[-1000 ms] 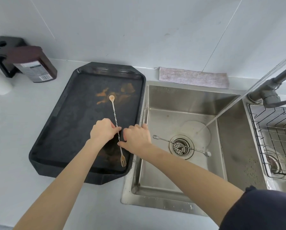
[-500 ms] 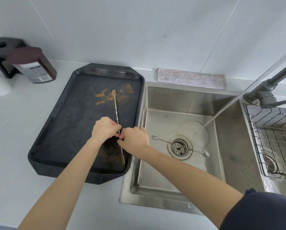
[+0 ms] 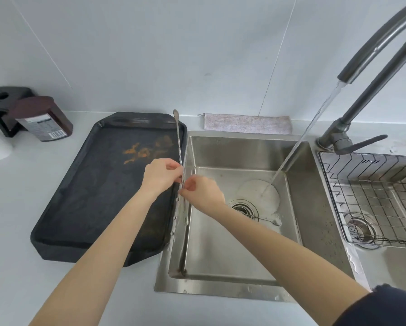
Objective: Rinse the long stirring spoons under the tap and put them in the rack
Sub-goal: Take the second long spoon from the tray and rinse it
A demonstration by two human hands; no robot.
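- The left hand and the right hand both pinched one long stirring spoon at its middle, over the left rim of the sink. The fingers of both hands were curled around the thin twisted stem.
- The spoon stood nearly upright, with its small bowl end high above the sink rim. Its lower end was blurred against the sink wall.
- A second spoon lay on the sink floor beside the drain, partly hidden under the right forearm.
- The water stream fell slanted from the tap and landed on the right part of the sink floor, well apart from the held spoon.
- Risk, in my judgement: the stem is thin and perhaps sticky or wet, so it could slip through the pinch and fall back into the sink.
- Another risk: the long upper end could swing and hit the tap during the move to the stream.
- The rack sat right of the sink, behind the tap base, so the tap column stood partly in the way.
- Left of the sink lay a stained black tray on the counter; behind the sink lay a folded cloth, and far left a brown bottle.
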